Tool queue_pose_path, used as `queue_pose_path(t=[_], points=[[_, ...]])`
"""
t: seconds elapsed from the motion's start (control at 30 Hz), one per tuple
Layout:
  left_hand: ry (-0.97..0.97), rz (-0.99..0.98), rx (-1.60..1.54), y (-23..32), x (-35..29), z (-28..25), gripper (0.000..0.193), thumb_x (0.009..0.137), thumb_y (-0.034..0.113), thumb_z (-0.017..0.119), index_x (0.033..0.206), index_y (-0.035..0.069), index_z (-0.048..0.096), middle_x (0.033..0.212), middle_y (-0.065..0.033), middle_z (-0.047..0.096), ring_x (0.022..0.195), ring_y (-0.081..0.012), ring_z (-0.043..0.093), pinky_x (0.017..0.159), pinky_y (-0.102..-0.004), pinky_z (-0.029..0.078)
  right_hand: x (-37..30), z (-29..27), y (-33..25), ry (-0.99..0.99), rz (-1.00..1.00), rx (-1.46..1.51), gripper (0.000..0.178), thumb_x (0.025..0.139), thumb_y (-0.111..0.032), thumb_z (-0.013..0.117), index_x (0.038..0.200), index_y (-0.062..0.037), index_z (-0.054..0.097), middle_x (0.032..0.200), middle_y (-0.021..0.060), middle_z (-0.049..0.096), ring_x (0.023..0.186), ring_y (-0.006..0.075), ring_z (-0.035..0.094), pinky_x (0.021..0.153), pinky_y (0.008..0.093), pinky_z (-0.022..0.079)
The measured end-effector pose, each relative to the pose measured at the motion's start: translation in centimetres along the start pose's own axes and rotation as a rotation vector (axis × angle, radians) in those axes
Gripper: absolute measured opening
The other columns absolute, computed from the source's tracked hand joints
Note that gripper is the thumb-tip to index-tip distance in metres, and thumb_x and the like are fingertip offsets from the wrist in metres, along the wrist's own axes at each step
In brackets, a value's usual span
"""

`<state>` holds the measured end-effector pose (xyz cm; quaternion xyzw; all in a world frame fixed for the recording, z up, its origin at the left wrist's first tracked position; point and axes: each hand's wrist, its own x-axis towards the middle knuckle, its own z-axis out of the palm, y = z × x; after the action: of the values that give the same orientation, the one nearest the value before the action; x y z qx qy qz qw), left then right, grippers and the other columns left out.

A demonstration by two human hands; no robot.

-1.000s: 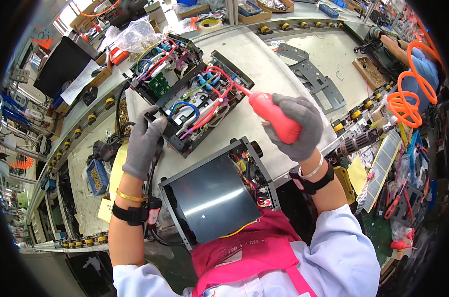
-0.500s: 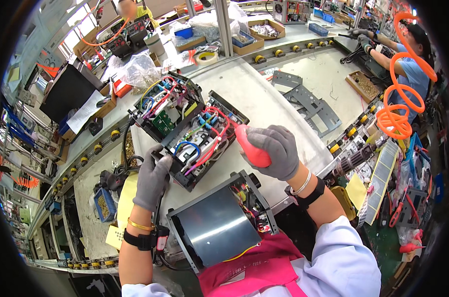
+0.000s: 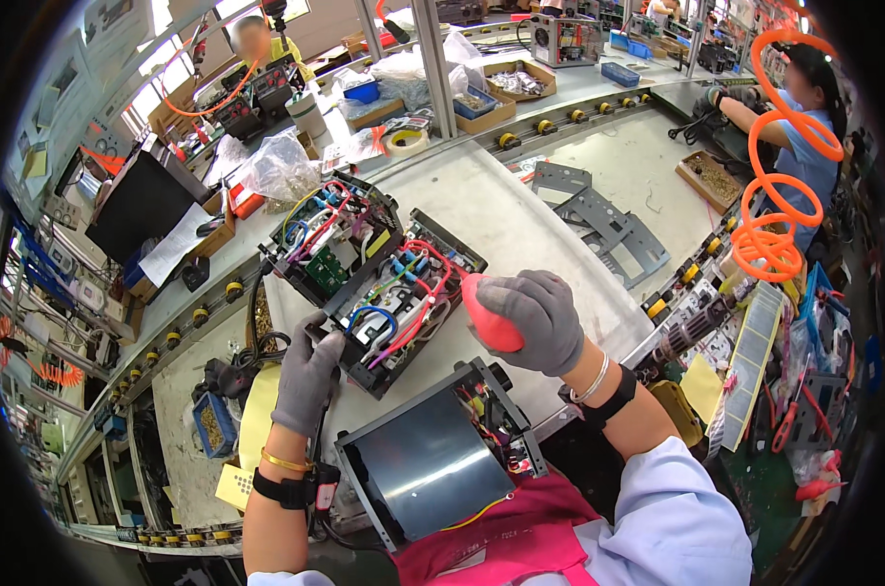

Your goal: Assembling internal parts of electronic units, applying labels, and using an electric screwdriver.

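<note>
My left hand (image 3: 307,379), in a grey glove, grips the near-left edge of an open black electronics housing (image 3: 376,369) with red, blue and white wires inside. My gloved right hand (image 3: 544,324) is closed round a smooth red bulb-shaped object (image 3: 492,314) at the housing's right side. Its tip and exact kind are hidden by the glove and the housing. Behind and left, close against that housing, sits a second open unit (image 3: 327,275) with a green circuit board. Nearest me, a unit with a glossy dark panel (image 3: 428,454) lies tilted, wiring exposed along its right side.
Flat grey metal plates (image 3: 608,230) lie beyond the white work board (image 3: 530,225). A coiled orange hose (image 3: 779,220) hangs at right, near a co-worker (image 3: 803,117). A blue bin of small parts (image 3: 211,426) stands at left. Roller rails (image 3: 174,340) border the worktop.
The whole view has shifted slightly, so the bench things sit a little lower. Both hands keep nearly the same places at the housing. The co-worker's arms at far right have moved.
</note>
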<state>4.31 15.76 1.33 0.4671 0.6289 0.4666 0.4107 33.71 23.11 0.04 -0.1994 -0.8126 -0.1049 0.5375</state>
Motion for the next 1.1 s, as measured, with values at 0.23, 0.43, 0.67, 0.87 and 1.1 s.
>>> queue_pose_path(t=[0.23, 0.43, 0.67, 0.87, 1.1], points=[[0.008, -0.026, -0.077, -0.5, 0.3, 0.6, 0.034, 0.093, 0.016, 0.056, 0.124, 0.004, 0.051, 0.086, -0.0007, 0.057, 0.065, -0.0046, 0.047, 0.054, -0.0199, 0.039, -1.1, -1.4, 0.4, 0.038, 0.378, 0.052, 0.051, 0.062, -0.008, 0.078, 0.108, -0.0077, 0.056, 0.097, 0.0083, 0.065, 0.082, 0.0272, 0.064, 0.071, 0.0354, 0.052], [-0.008, -0.012, -0.034, -0.3, 0.3, -0.1, 0.037, 0.092, 0.02, 0.057, 0.125, 0.005, 0.051, 0.089, -0.0015, 0.06, 0.066, -0.0052, 0.052, 0.053, -0.0197, 0.042, -4.3, -4.6, -0.7, 0.384, 0.505, 0.294, 0.049, 0.069, -0.005, 0.078, 0.11, -0.0044, 0.052, 0.099, 0.014, 0.065, 0.089, 0.0264, 0.065, 0.077, 0.0351, 0.052], [0.006, -0.036, -0.04, 0.0, 0.3, 0.5, 0.045, 0.091, 0.027, 0.058, 0.128, 0.004, 0.047, 0.091, -0.0021, 0.059, 0.07, -0.0073, 0.056, 0.055, -0.0199, 0.045, -6.5, -3.0, 0.2, 0.189, 0.333, 0.192, 0.055, 0.068, -0.01, 0.083, 0.111, -0.006, 0.05, 0.102, 0.0169, 0.066, 0.081, 0.0301, 0.066, 0.069, 0.0363, 0.054], [0.022, -0.025, -0.05, -0.4, 0.2, 0.3, 0.049, 0.09, 0.028, 0.059, 0.129, 0.003, 0.046, 0.087, -0.0002, 0.056, 0.061, -0.0046, 0.05, 0.047, -0.018, 0.038, -6.5, -1.5, 0.6, 0.166, 0.257, 0.191, 0.055, 0.067, -0.011, 0.083, 0.111, -0.008, 0.051, 0.105, 0.0153, 0.066, 0.079, 0.029, 0.065, 0.067, 0.0363, 0.053], [0.02, -0.047, -0.002, 0.5, 0.0, 0.6, 0.048, 0.09, 0.028, 0.058, 0.129, 0.004, 0.045, 0.086, -0.0006, 0.057, 0.061, -0.005, 0.051, 0.048, -0.0178, 0.039, -6.8, -0.4, 1.2, 0.143, 0.268, 0.222, 0.05, 0.069, -0.015, 0.082, 0.108, -0.0086, 0.053, 0.106, 0.0126, 0.066, 0.079, 0.0283, 0.065, 0.067, 0.0359, 0.053]])
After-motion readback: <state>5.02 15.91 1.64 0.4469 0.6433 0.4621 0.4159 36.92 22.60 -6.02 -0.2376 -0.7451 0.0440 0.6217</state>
